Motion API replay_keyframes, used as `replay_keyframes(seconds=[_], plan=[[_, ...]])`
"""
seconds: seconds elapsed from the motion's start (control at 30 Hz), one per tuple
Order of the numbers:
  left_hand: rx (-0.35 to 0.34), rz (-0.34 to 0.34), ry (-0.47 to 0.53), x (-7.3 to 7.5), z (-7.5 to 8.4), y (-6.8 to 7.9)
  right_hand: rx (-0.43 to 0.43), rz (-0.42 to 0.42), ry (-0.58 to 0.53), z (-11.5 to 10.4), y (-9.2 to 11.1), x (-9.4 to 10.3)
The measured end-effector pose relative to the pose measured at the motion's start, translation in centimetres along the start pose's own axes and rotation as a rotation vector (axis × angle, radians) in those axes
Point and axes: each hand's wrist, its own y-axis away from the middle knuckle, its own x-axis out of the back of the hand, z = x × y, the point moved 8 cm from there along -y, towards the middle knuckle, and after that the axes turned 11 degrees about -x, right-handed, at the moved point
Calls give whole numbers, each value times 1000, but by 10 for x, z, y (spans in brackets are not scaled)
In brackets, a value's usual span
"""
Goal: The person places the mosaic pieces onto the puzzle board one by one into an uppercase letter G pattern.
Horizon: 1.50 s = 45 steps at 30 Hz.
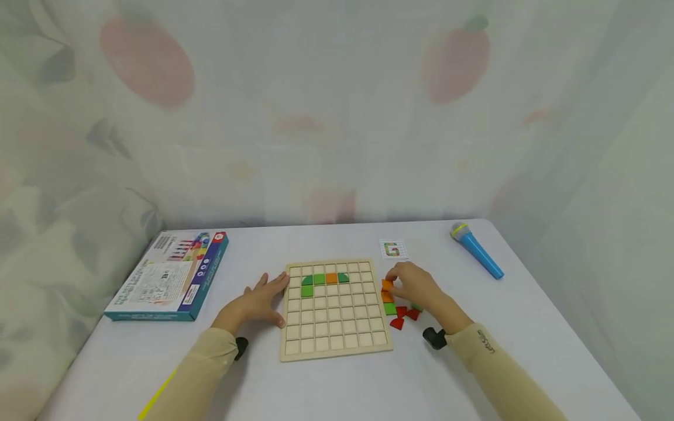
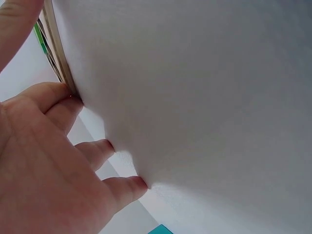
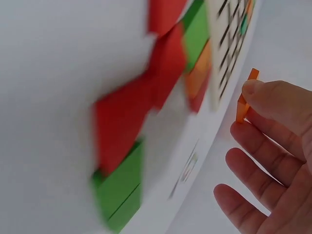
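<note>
My left hand (image 1: 259,301) lies at the left edge of the wooden grid board (image 1: 337,329), fingers spread, thumb and fingertips touching its rim. Between thumb and fingertip, my right hand (image 1: 420,286) pinches an orange tile (image 3: 241,108), seen edge-on in the right wrist view. In the board's upper rows sit an orange square tile (image 1: 331,278), two green square tiles and two dark green rounded tiles. Close to the right hand, along the board's right side, are a light green tile (image 1: 389,309), another orange tile (image 1: 387,297) and several red tiles (image 1: 397,323).
Behind the right hand lies a small pattern card (image 1: 393,249) with a coloured figure on a grid. A blue toy microphone (image 1: 478,251) is at the back right of the white table (image 1: 337,392). On the left lies a flat game box (image 1: 168,275).
</note>
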Motion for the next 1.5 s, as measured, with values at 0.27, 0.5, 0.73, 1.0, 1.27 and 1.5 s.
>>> replay_keyframes(seconds=[0.27, 0.5, 0.73, 1.0, 1.27, 1.5], plan=[[-17, 4, 0, 1, -4, -5, 121, 38, 24, -54, -11, -8], [-20, 6, 10, 0, -5, -6, 244, 64, 79, -109, -18, -23], [-19, -7, 9, 2, 1, -4, 232, 32, 148, -148, -25, -42], [-18, -11, 13, 5, 5, -5, 188, 8, 180, -166, -27, -59], [-13, -17, 11, 2, 2, -4, 199, -4, 216, -172, -24, -69], [-17, -18, 27, 1, 1, 0, 209, 0, 225, -176, -22, -71]])
